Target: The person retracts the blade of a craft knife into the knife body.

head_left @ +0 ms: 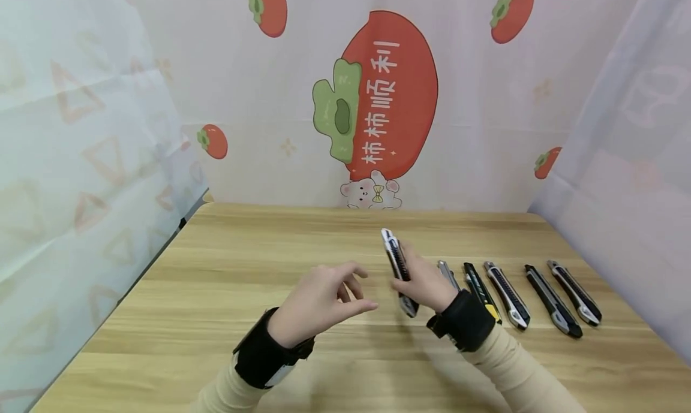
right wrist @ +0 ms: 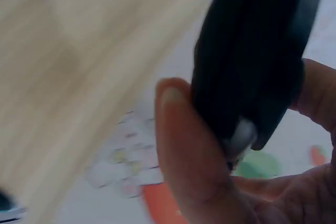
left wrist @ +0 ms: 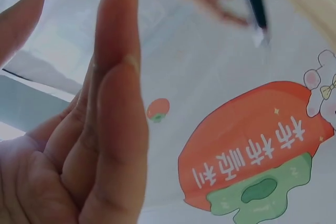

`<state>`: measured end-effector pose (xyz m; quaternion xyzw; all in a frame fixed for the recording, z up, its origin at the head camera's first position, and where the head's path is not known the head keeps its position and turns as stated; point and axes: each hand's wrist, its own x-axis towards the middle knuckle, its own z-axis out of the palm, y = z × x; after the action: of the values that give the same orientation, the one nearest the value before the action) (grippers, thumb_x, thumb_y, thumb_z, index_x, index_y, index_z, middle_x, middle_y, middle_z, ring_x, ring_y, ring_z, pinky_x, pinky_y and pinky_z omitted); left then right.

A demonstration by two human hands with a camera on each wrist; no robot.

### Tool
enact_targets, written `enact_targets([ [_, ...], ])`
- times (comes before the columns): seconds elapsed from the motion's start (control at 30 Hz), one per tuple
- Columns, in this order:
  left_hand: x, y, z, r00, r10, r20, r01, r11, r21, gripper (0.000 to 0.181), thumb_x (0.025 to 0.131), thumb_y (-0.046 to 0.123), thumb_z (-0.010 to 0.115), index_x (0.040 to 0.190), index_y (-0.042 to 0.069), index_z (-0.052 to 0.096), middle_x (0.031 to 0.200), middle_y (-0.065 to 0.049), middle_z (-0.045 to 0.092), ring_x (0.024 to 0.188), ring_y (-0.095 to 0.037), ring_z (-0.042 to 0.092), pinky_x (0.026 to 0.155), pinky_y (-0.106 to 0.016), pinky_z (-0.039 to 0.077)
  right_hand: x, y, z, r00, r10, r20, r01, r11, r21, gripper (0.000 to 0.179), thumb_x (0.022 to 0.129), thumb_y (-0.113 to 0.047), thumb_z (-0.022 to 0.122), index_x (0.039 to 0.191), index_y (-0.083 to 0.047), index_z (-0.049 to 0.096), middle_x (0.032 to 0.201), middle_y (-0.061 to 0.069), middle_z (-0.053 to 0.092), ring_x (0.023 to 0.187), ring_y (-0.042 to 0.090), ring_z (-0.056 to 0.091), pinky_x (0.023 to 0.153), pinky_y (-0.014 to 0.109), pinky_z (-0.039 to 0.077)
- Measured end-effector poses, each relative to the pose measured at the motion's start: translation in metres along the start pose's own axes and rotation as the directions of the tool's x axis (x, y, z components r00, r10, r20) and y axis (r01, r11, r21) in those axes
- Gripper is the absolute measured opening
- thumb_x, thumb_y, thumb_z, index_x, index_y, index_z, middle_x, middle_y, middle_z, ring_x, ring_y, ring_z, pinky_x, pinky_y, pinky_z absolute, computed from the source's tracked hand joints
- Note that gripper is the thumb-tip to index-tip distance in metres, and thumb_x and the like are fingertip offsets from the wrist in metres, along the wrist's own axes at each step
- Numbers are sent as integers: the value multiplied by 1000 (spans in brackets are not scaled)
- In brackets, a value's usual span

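Observation:
My right hand [head_left: 429, 281] pinches a black and silver utility knife [head_left: 396, 258] between thumb and fingers, its silver end pointing away from me. In the right wrist view the dark handle of the knife [right wrist: 247, 61] shows close up, with the thumb [right wrist: 184, 145] against one side. To the left of it, my left hand [head_left: 318, 305] hovers over the table with nothing in it. Its fingers are loosely bent, the thumb apart from them and directed toward the knife. In the left wrist view the fingers [left wrist: 123, 129] of that hand stand upright and relaxed.
Several utility knives lie in a row on the right of the wooden table [head_left: 216, 281]: a grey one [head_left: 447, 274] partly hidden by my right hand, a black and yellow one [head_left: 482, 293], then silver and dark ones [head_left: 553, 303]. Printed cloth [head_left: 475, 101] hangs behind and at both sides.

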<state>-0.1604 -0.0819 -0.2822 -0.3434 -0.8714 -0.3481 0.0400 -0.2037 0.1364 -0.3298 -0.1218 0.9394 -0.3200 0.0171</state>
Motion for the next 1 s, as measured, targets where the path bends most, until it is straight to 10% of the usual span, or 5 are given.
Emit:
enact_targets([
  [0.2, -2, 5, -2, 999, -19, -27, 20, 999, 27, 31, 80, 25, 76, 101, 2, 69, 75, -8, 79, 58, -8, 66, 56, -19, 54, -2, 48, 0, 971, 220, 93, -196, 957, -215, 78, 89, -16, 61, 146, 20, 23, 131, 45, 54, 99, 41, 66, 81, 51, 59],
  [0.43, -2, 4, 0, 999, -6, -37, 7, 999, 32, 30, 82, 27, 75, 99, 3, 69, 75, -9, 79, 57, -8, 66, 55, -17, 53, -4, 59, 1, 953, 269, 137, -218, 927, -305, 72, 90, -18, 59, 142, 24, 29, 141, 45, 44, 123, 51, 51, 101, 58, 48],
  [1.0, -2, 2, 5, 999, -39, -32, 40, 998, 38, 29, 82, 27, 74, 99, 3, 70, 74, -8, 78, 57, -7, 64, 56, -18, 52, -1, 64, 5, 943, 309, 127, -253, 909, -331, 73, 85, -15, 64, 138, 24, 33, 128, 42, 57, 93, 35, 64, 79, 45, 58],
])
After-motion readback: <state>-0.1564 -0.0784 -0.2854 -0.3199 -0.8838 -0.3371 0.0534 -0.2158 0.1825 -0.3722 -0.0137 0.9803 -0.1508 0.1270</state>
